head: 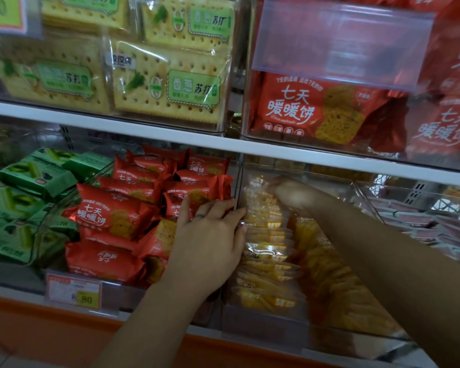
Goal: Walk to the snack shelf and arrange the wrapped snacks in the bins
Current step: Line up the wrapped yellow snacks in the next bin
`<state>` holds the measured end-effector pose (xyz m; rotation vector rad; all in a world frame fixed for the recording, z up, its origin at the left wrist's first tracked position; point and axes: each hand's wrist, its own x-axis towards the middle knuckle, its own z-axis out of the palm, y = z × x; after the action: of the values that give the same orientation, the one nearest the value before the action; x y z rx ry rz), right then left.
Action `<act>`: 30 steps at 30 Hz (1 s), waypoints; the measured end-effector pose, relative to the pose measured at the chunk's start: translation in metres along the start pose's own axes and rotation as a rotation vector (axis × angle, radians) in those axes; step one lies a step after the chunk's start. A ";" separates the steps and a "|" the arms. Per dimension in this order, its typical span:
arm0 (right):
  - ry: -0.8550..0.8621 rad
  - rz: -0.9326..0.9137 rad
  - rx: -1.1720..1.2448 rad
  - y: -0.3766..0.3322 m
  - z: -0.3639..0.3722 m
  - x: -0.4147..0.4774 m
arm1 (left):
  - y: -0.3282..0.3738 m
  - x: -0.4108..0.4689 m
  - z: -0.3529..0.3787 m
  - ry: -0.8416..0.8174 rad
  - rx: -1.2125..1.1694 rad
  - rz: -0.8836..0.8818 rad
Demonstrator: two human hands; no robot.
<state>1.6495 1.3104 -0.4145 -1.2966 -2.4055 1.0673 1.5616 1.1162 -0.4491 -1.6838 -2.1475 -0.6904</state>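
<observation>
On the lower shelf a clear bin holds rows of yellow-orange wrapped snacks. My left hand lies flat against that bin's left wall, fingers spread, its fingertips touching the clear wrappers at the edge. My right hand reaches deep into the same bin, seen blurred through the plastic, fingers curled on the top of the far yellow packets. To the left, another bin is heaped with red wrapped biscuits.
Green wrapped snacks fill the bin at far left. A bin with pinkish packets stands at the right. The upper shelf carries soda cracker packs and red biscuit packs. A price tag hangs on the shelf front.
</observation>
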 end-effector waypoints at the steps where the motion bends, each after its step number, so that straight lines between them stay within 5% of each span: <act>1: -0.023 0.004 0.007 -0.001 -0.002 -0.001 | 0.000 0.000 -0.001 -0.019 -0.004 -0.005; 5: -0.005 -0.069 -0.213 -0.009 -0.018 -0.028 | 0.002 0.001 -0.008 -0.109 -0.055 -0.021; 11: 0.126 -0.449 -0.441 0.017 -0.028 -0.145 | 0.012 -0.016 -0.023 -0.135 -0.131 0.114; 16: 0.057 -0.421 -0.685 0.073 -0.042 -0.193 | 0.040 -0.035 -0.029 -0.147 -0.314 0.202; 20: 0.083 -0.469 -0.734 0.091 -0.039 -0.207 | 0.089 -0.027 -0.039 -0.218 -0.589 0.031; 26: 0.286 -0.390 -0.474 0.111 -0.060 -0.199 | 0.147 0.031 -0.006 -0.479 -0.710 -0.308; 30: 0.217 -0.315 -0.389 0.126 -0.066 -0.194 | 0.155 0.059 0.025 -0.480 -0.775 -0.547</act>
<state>1.8771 1.2341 -0.4244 -1.0147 -2.6072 0.3671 1.6981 1.2071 -0.4115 -1.7021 -2.9871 -1.5679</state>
